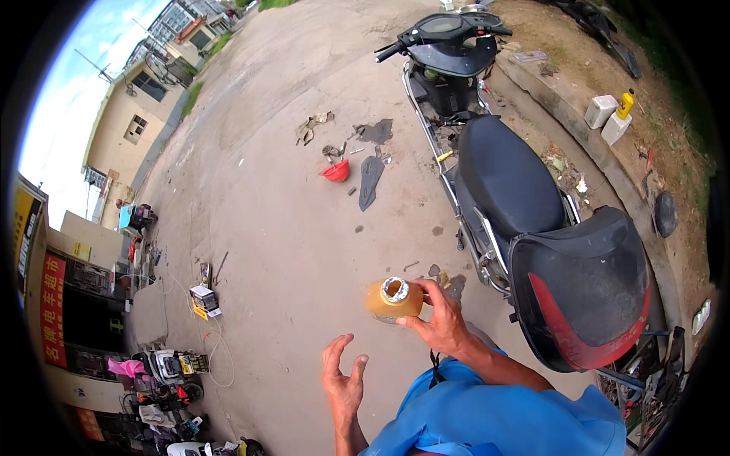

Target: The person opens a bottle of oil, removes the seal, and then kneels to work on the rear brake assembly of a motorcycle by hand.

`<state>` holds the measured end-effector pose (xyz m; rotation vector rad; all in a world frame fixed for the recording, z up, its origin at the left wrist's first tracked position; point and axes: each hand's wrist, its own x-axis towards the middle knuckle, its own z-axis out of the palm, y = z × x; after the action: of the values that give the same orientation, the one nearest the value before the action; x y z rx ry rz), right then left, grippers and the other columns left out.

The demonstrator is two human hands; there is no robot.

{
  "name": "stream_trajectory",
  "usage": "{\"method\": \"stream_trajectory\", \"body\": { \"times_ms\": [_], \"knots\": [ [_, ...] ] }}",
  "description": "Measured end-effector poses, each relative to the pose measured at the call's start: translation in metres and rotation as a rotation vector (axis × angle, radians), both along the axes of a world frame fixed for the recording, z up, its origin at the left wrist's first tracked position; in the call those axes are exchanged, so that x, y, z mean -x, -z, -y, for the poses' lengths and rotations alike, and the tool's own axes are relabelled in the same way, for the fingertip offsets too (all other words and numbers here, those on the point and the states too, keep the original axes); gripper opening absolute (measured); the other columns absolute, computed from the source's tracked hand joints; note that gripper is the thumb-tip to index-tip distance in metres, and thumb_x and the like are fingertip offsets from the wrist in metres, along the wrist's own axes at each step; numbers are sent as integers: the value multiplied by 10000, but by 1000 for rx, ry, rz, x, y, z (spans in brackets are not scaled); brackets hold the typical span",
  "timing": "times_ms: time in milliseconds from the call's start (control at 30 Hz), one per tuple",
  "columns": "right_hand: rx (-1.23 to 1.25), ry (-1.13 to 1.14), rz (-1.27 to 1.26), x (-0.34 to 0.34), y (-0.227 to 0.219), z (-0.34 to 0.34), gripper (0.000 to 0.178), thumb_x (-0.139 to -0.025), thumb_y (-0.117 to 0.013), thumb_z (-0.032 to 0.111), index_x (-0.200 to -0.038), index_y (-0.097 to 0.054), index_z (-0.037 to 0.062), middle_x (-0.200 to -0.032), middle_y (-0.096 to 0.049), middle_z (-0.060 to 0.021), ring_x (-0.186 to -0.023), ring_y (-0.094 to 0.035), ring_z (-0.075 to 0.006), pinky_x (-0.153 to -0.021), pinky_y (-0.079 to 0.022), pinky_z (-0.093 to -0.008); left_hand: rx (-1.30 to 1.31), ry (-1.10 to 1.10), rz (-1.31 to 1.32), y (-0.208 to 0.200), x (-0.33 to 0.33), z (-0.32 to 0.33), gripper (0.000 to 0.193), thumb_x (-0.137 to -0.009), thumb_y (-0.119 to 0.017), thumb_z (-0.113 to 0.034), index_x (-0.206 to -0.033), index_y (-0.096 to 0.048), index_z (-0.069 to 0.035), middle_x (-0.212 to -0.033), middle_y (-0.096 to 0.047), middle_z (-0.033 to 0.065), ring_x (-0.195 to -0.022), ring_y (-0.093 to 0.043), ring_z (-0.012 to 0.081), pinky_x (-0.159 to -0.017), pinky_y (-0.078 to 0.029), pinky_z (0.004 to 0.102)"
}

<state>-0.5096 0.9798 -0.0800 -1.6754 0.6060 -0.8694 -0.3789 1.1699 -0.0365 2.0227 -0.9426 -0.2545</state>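
Observation:
A squat bottle (389, 302) of cloudy yellow-amber colour sits in my right hand (445, 325), with the thumb and fingers closed around its right side. Its mouth is uncapped and has a silvery, ragged foil-like rim. My left hand (344, 378) is held up to the lower left of the bottle, thumb and fingers apart and nothing in it. To the right of my right hand stands a black scooter, its long seat (508, 175) and red-and-black rear box (582, 285) facing me.
On the concrete ground ahead lie a red bowl-like piece (334, 172), a dark flat panel (370, 182) and a rag (310, 126). A kerb (559, 102) runs beyond the scooter, with a yellow bottle (625, 104) past it. Left are a small box (204, 299) and several parked scooters (163, 368).

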Motion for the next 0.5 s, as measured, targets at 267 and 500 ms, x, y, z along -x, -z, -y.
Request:
{"method": "stream_trajectory", "body": {
  "times_ms": [267,500],
  "knots": [
    [2,190,-110,-98,-20,110,615,-839,-844,211,-1317,-519,-2,-1217,-658,-198,-1100,-680,-369,-946,-549,-449,33,111,-82,-10,-135,125,467,-825,-780,3,-1274,-665,-53,-1290,-664,115,-1257,-574,285,-1090,-449,418],
    [-59,356,-103,-187,-7,194,733,-831,-858,155,-1401,-447,-54,-1301,-601,-210,-1195,-642,-288,-1028,-538,-419,36,332,-96,-1,-271,238,497,-795,-795,18,-1271,-676,-65,-1275,-664,120,-1233,-572,307,-1066,-461,419]
  ]
}}
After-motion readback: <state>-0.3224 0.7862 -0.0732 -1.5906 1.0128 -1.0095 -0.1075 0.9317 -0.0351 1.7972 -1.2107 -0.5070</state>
